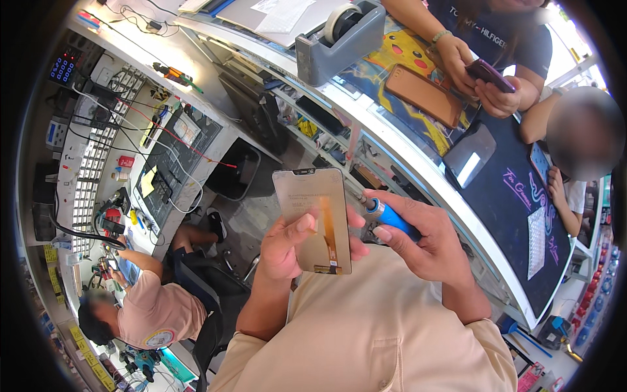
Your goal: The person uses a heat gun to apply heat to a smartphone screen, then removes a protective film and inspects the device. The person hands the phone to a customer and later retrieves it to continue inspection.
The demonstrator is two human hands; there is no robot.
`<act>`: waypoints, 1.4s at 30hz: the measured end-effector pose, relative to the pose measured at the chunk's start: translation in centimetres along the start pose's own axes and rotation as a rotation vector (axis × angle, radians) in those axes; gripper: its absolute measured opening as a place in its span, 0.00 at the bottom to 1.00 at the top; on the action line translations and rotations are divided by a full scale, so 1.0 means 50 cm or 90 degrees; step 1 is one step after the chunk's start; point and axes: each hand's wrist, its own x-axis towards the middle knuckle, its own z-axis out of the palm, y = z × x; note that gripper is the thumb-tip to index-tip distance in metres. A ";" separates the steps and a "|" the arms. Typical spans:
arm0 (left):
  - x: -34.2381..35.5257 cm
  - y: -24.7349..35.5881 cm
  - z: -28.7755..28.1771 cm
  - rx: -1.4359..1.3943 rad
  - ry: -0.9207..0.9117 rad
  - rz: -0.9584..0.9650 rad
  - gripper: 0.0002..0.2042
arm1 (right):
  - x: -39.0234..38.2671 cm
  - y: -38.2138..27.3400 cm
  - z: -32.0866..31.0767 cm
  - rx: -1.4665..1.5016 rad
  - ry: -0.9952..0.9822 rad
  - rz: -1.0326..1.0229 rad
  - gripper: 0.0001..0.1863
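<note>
My left hand (282,249) grips a phone display panel (312,196) upright in front of my chest, thumb across its back and fingers round the far edge. The panel's greyish-beige back faces me, with an orange flex cable (329,228) running down to its lower edge and a notch at the top. In my right hand (428,243), just right of the panel, is a blue-handled screwdriver (397,219), its metal shaft pointing up and left. The screwdriver and the panel appear apart.
A white-edged counter (418,153) curves along the right, bearing a grey tape dispenser (339,42), a brown phone case (423,95) and a dark mat (506,215). Two people stand behind it, one holding a phone (490,75). At left, a seated person (163,304) works at a cluttered bench (189,176).
</note>
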 end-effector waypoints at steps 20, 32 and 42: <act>-0.011 -0.005 0.004 -0.051 -0.068 -0.019 0.29 | 0.008 -0.011 -0.010 -0.030 0.037 -0.062 0.24; -0.004 0.001 0.003 -0.071 -0.079 -0.023 0.29 | 0.008 -0.021 -0.023 -0.078 0.029 -0.086 0.25; 0.001 -0.003 0.000 -0.075 -0.103 -0.019 0.29 | 0.012 -0.017 -0.038 -0.102 -0.002 -0.081 0.24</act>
